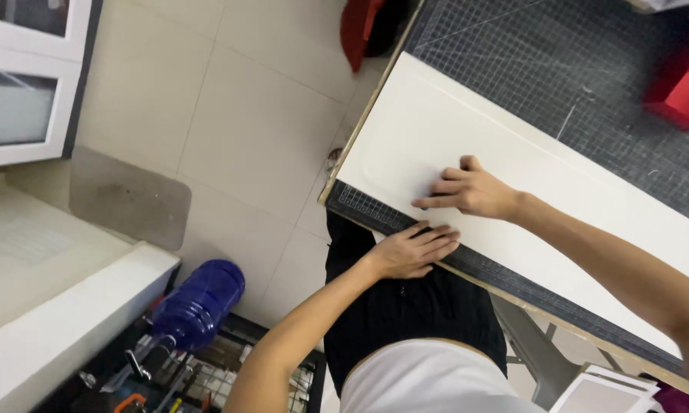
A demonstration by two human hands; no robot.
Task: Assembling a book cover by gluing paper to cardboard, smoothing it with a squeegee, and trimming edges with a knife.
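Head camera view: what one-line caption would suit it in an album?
Two bare hands, left hand and right hand, press a white board flat on a gridded cutting mat.

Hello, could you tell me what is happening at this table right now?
A person stands at a table covered by a dark gridded cutting mat, working on a large white board laid across it. The right hand presses flat on the board near its edge, while the left hand rests at that same edge, over the mat's border. A red object sits farther back on the mat.
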